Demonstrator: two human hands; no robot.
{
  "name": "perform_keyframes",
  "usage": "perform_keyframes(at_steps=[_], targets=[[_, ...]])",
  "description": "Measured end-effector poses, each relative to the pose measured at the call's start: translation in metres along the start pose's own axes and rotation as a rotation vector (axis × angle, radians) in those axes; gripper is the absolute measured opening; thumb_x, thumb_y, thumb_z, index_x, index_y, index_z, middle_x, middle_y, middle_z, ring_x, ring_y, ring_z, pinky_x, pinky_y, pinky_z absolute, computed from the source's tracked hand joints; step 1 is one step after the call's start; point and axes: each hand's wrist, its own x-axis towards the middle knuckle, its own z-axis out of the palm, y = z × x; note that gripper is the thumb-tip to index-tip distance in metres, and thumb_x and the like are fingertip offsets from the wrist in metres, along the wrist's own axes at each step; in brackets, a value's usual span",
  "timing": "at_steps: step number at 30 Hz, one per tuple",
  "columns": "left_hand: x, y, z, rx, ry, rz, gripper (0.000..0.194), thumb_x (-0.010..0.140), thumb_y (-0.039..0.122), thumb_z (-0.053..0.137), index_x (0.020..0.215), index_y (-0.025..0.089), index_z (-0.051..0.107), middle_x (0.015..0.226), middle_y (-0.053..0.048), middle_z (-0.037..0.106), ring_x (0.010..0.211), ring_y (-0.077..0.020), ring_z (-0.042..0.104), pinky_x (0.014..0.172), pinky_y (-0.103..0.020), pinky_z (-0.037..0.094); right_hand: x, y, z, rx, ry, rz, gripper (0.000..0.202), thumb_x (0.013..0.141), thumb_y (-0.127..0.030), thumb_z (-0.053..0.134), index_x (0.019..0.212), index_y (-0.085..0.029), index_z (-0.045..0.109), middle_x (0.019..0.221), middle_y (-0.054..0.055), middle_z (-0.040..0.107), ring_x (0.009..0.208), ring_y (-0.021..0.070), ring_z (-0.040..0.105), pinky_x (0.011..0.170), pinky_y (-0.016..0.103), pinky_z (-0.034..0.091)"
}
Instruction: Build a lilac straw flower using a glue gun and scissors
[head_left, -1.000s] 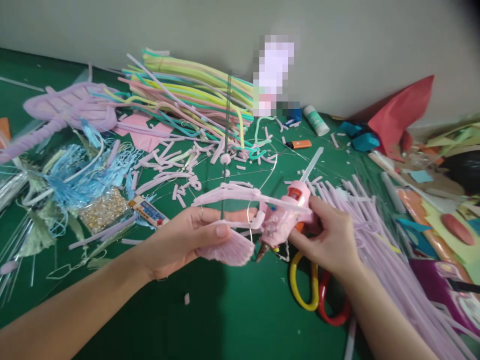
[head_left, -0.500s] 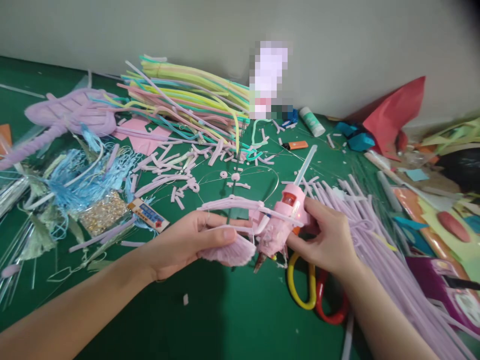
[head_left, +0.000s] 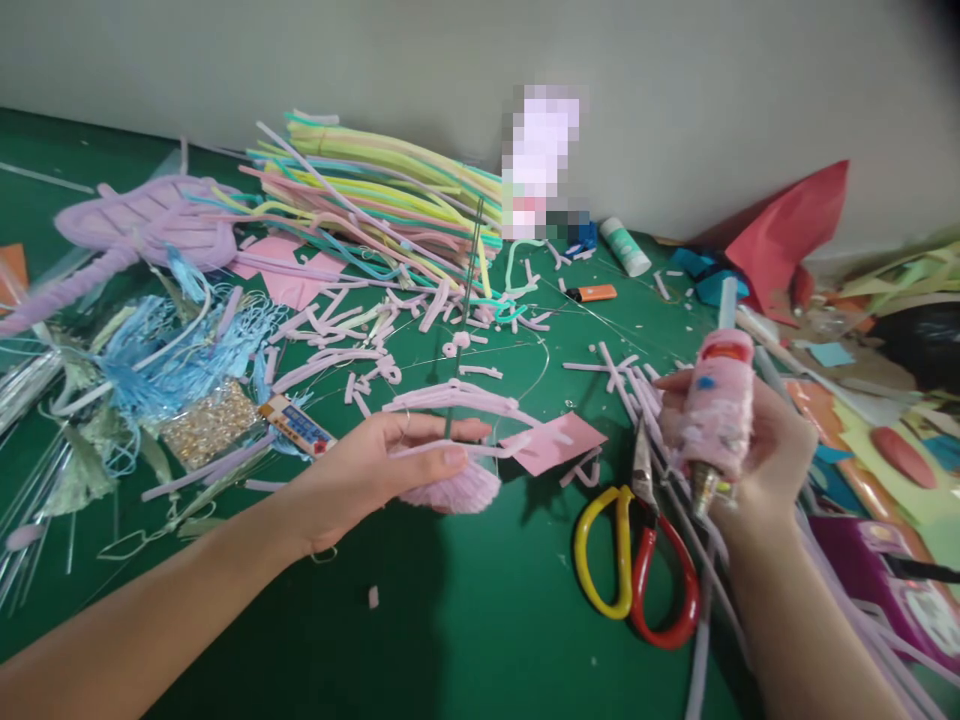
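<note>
In my left hand (head_left: 409,455) is a lilac pipe-cleaner piece (head_left: 457,487) with a fan-shaped lower part, pinched between thumb and fingers. Bent lilac stems reach out from it to the right, and thin dark wires (head_left: 469,290) rise above it. My right hand (head_left: 772,450) is wrapped round a pink glue gun (head_left: 718,405), its nozzle pointing down and a clear glue stick (head_left: 727,303) standing out of its top. Scissors (head_left: 636,560) with one yellow and one red handle lie left of the gun. A pink paper piece (head_left: 559,442) lies between both hands.
Bundled coloured pipe cleaners (head_left: 390,190) lie at the back, with lilac offcuts (head_left: 330,365) before them. Blue tassels (head_left: 195,350) and a bag of beads (head_left: 210,425) are at left. An orange lighter (head_left: 592,293) and a white-green tube (head_left: 625,248) lie behind. Red paper (head_left: 787,240) stands at right.
My right hand has moved the glue gun away to the right, off the lilac piece, uncovering the pink paper and the scissors' blades. My left hand has shifted slightly left and up, still holding the piece.
</note>
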Motion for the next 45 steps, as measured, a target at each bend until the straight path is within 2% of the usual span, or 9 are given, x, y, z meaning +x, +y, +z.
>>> perform_keyframes(at_steps=[3,7,9,12,15,17,26,36,45], targets=[[-0.004,-0.004,0.000,-0.081,0.012,0.082,0.039,0.080,0.041,0.078,0.117,0.029,0.073,0.097,-0.002,0.078,0.078,-0.0133,0.072,0.065,-0.016,0.059,0.001,-0.010,0.010,-0.082,0.106,0.046,0.025,0.055,-0.026,0.078,0.077,-0.022,0.065,0.065,-0.002,0.056,0.055,0.0133,0.047,0.047,0.026,0.038],[-0.008,-0.009,0.004,-0.189,0.078,0.220,0.026,0.083,0.036,0.075,0.107,0.026,0.075,0.085,-0.001,0.078,0.072,-0.0147,0.074,0.059,-0.017,0.061,0.000,-0.027,0.018,-0.176,0.307,0.019,0.025,0.059,-0.028,0.076,0.074,-0.023,0.056,0.071,0.000,0.055,0.061,0.0156,0.048,0.055,0.030,0.040],[-0.008,-0.010,0.007,-0.184,0.128,0.255,0.022,0.085,0.036,0.074,0.104,0.024,0.075,0.075,0.000,0.077,0.064,-0.0137,0.074,0.054,-0.016,0.059,-0.004,-0.034,0.020,-0.267,0.325,0.018,0.027,0.060,-0.031,0.076,0.075,-0.023,0.055,0.071,0.000,0.054,0.060,0.0157,0.046,0.054,0.030,0.038],[-0.006,-0.009,0.010,-0.133,0.182,0.269,0.020,0.085,0.034,0.074,0.098,0.020,0.074,0.063,0.001,0.074,0.055,-0.0111,0.070,0.050,-0.014,0.057,-0.014,-0.038,0.027,-0.389,0.258,0.074,0.026,0.062,-0.035,0.075,0.075,-0.023,0.056,0.063,-0.003,0.050,0.052,0.0129,0.042,0.048,0.027,0.034],[-0.004,-0.011,0.013,-0.122,0.228,0.301,0.019,0.082,0.035,0.076,0.084,0.017,0.070,0.064,0.002,0.074,0.056,-0.0099,0.070,0.053,-0.012,0.056,-0.023,-0.037,0.037,-0.446,0.217,0.111,0.031,0.061,-0.035,0.071,0.057,-0.024,0.042,0.047,-0.008,0.038,0.043,0.0093,0.033,0.041,0.024,0.026],[-0.003,-0.012,0.014,-0.116,0.246,0.316,0.021,0.082,0.036,0.077,0.081,0.017,0.069,0.064,0.002,0.073,0.057,-0.0096,0.070,0.054,-0.012,0.056,-0.025,-0.036,0.042,-0.485,0.190,0.132,0.033,0.062,-0.034,0.068,0.054,-0.024,0.038,0.043,-0.009,0.035,0.041,0.0084,0.032,0.041,0.024,0.025],[0.003,-0.015,0.012,-0.063,0.183,0.285,0.020,0.085,0.033,0.073,0.086,0.015,0.066,0.065,0.002,0.075,0.058,-0.0091,0.070,0.057,-0.013,0.056,-0.026,-0.026,0.051,-0.578,0.143,0.111,0.037,0.062,-0.034,0.065,0.054,-0.026,0.030,0.041,-0.010,0.032,0.041,0.0085,0.030,0.042,0.025,0.023],[0.000,-0.012,0.012,-0.056,0.173,0.261,0.020,0.085,0.034,0.073,0.085,0.015,0.066,0.065,0.002,0.074,0.060,-0.0114,0.071,0.057,-0.016,0.056,-0.027,-0.029,0.050,-0.566,0.118,0.115,0.038,0.063,-0.033,0.065,0.054,-0.026,0.029,0.041,-0.009,0.032,0.041,0.0092,0.029,0.041,0.026,0.021],[0.000,-0.011,0.013,-0.071,0.175,0.247,0.020,0.086,0.034,0.072,0.088,0.016,0.066,0.066,0.003,0.074,0.058,-0.0082,0.069,0.057,-0.013,0.055,-0.028,-0.028,0.050,-0.583,0.123,0.106,0.040,0.064,-0.036,0.066,0.054,-0.027,0.029,0.043,-0.009,0.031,0.041,0.0092,0.030,0.041,0.026,0.021]])
